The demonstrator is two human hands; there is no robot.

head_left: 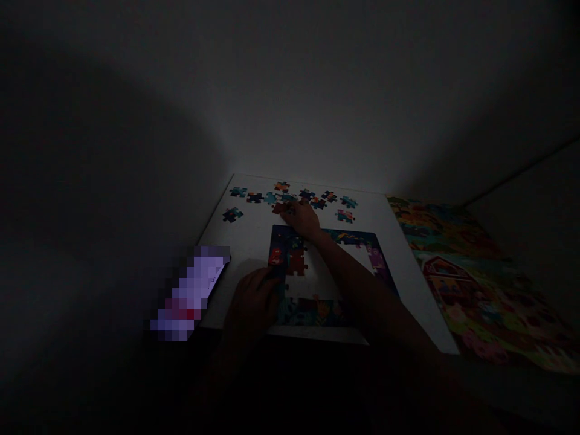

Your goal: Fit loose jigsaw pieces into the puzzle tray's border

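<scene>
A jigsaw puzzle [296, 311] lies partly assembled on a white board, its dark, colourful border framing a gap in the middle. Reddish-brown pieces [296, 261] fill part of its left side. Reaching past its top edge, my right hand [302, 219] has its fingers closed at a reddish-brown puzzle piece [278, 208], among loose puzzle pieces [270, 198]. My left hand [256, 296] rests at the puzzle's left edge, fingers extended onto it; the dimness hides their detail. My right forearm covers part of the puzzle's middle and lower right.
Several loose pieces, such as a teal one [348, 202] and a dark one [232, 214], lie along the far part of the white board [408, 302]. A lit phone [194, 290], blurred out, is at the left. A farm picture [480, 296] lies at the right. A pale wall [308, 121] rises behind.
</scene>
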